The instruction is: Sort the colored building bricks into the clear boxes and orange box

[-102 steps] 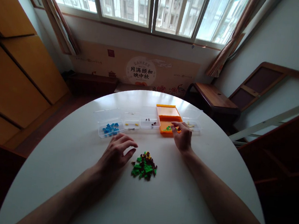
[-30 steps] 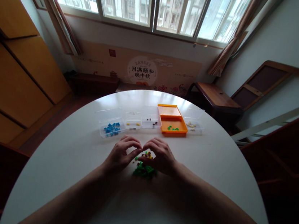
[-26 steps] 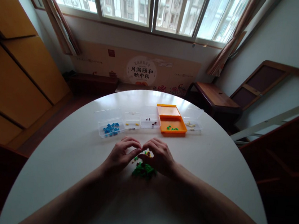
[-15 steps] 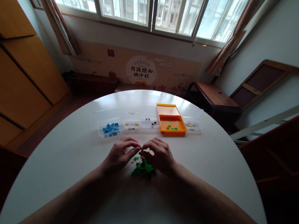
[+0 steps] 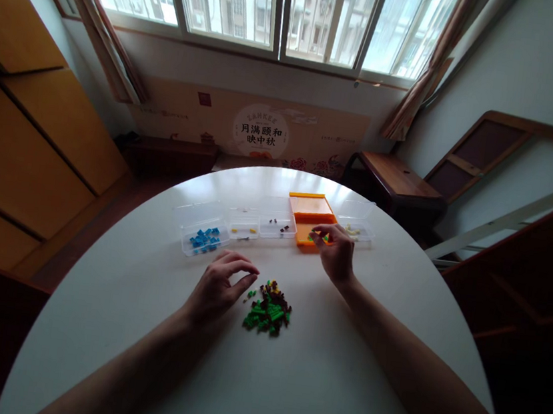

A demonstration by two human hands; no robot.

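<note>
My right hand [image 5: 334, 249] is over the orange box [image 5: 300, 245], its thumb and fingertips pinched on a small green brick [image 5: 312, 233]. More green bricks lie on the floor of that box, partly hidden behind the fingers. Beside the loose pile, my left hand [image 5: 220, 285] rests low over the table with fingers bent, thumb and forefinger slightly apart and nothing visible between them. The pile of small toy bricks [image 5: 268, 313] is mostly green and dark brown, with some yellow at its far end. A few loose green bricks [image 5: 251, 294] lie between it and my left hand.
Clear boxes stand in a row with the orange one: one holds blue bricks [image 5: 206, 239], one yellow pieces [image 5: 252, 230], one dark brown pieces [image 5: 284, 229], one cream pieces [image 5: 352, 230]. All are on a round white table [image 5: 148, 265]. Lids stand open behind them.
My right hand has moved away from my left hand, forward and right to the orange box, carrying the green brick. My left hand has stayed nearly in place. The pile is now uncovered.
</note>
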